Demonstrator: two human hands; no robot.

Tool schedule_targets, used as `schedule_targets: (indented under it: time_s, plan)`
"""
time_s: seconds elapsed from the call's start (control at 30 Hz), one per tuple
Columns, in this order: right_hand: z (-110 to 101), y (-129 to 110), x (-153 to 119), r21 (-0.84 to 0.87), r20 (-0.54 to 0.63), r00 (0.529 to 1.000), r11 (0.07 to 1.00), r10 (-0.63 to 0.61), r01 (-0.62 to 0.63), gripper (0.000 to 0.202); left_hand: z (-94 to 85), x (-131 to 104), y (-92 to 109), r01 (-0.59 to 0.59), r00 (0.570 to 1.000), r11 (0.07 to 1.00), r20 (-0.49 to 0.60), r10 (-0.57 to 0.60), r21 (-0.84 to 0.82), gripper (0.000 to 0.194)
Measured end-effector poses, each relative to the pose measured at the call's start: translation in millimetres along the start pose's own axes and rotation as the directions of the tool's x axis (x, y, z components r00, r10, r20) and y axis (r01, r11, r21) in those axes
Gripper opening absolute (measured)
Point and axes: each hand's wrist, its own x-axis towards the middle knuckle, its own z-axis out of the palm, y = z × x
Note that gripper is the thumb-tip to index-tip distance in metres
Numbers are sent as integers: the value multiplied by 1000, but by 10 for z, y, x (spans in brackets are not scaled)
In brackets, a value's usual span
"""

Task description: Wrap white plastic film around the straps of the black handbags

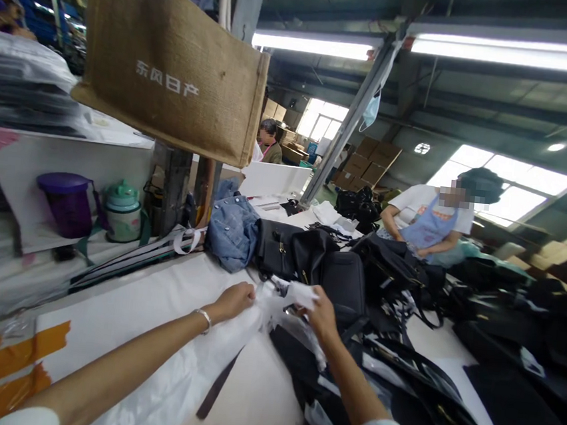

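Observation:
My left hand (235, 301), with a bracelet at the wrist, is closed in a fist at the edge of thin, crumpled white wrapping (269, 302). My right hand (322, 315) pinches a white piece of the same thin material (301, 294), blurred by motion. Small dark and shiny bits show beside the right fingers, too unclear to name. Under and below the hands, a translucent plastic sheet (181, 390) spreads across the white table (250, 396). Just beyond the hands stand black bags (341, 281). More black bags (397, 390) lie beside my right forearm.
A burlap tote (172, 68) hangs overhead at left. Behind the left hand are a denim bundle (233, 231), a purple cup (67, 205) and a green bottle (121, 213). Orange tape (24, 354) marks the near left. A co-worker (434, 213) in an apron stands across the table.

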Motion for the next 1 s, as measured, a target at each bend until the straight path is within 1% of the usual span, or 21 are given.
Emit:
schedule_targets:
  time_s: [0.07,0.1,0.17,0.2,0.23,0.27,0.3,0.33,0.37,0.4,0.43,0.47,0.53,0.63,0.8,1.0]
  plan:
    - [-109,111,171,107,-132,982,986,138,-124,16,-24,17,21,-5,1000,1000,2,5,-5,17]
    - [-122,143,189,144,-176,966,976,188,-163,19,-36,24,34,-9,1000,1000,5,9,-8,18]
    - [-66,150,84,205,-230,937,954,264,-219,22,-56,34,56,-16,1000,1000,12,16,-13,18]
    - [-8,128,-19,208,-235,932,951,274,-227,23,-62,37,62,-20,1000,1000,16,20,-15,18]
    - [59,93,-137,174,-219,942,960,254,-218,23,-65,39,65,-24,1000,1000,19,24,-17,18]
    - [128,50,-253,104,-177,962,976,209,-193,22,-68,42,66,-30,999,999,20,30,-17,18]
    - [191,5,-353,6,-105,982,987,159,-159,22,-70,45,66,-35,999,999,19,36,-16,18]
    - [245,-37,-428,-112,-8,993,986,120,-120,24,-74,49,66,-41,999,999,18,41,-14,18]
    - [287,-72,-475,-224,94,990,971,103,-79,27,-79,53,67,-46,999,999,17,46,-9,18]
    - [318,-95,-496,-312,179,978,949,108,-48,28,-87,58,69,-51,999,999,14,51,-4,17]
    - [338,-107,-495,-366,236,964,930,125,-31,26,-96,63,71,-58,998,998,11,58,3,17]
    - [348,-107,-480,-400,266,954,916,137,-20,21,-107,69,72,-66,998,998,8,66,10,16]
    - [346,-78,-431,-426,284,950,905,125,8,17,-126,82,70,-86,996,996,-2,86,20,15]
    - [310,5,-346,-454,297,949,890,104,44,21,-132,106,38,-110,994,994,-10,110,28,13]
    - [303,134,-227,-537,292,945,843,147,35,25,-98,146,-87,-96,995,994,-24,97,44,15]
    - [387,206,-269,-568,326,935,820,141,75,26,-73,165,-217,-84,996,995,-37,86,55,19]
